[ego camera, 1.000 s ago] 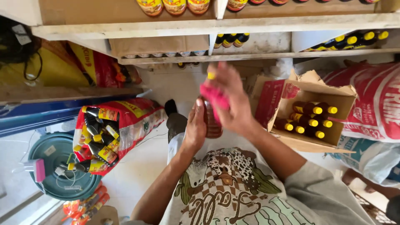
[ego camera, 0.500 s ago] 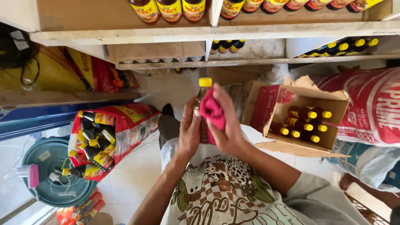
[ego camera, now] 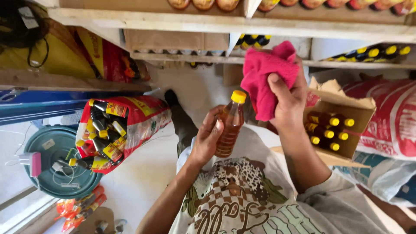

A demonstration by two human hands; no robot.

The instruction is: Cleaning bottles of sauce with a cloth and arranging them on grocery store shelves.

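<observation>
My left hand (ego camera: 206, 140) grips a small bottle (ego camera: 230, 125) of amber liquid with a yellow cap, held upright in front of my chest. My right hand (ego camera: 287, 100) is closed on a bunched pink cloth (ego camera: 265, 77), lifted just right of and above the bottle's cap, clear of the bottle. Below both hands is my patterned shirt.
An open cardboard box (ego camera: 352, 109) with several yellow-capped bottles sits to the right. A red sack (ego camera: 113, 126) full of bottles lies left, beside a teal bucket lid (ego camera: 56, 162). Wooden shelves (ego camera: 216, 22) carry more bottles above. A red-and-white sack (ego camera: 390, 116) lies far right.
My right hand has lifted the pink cloth off the bottle and moved it up and to the right. The bottle, earlier mostly covered by the cloth, is now exposed in my left hand.
</observation>
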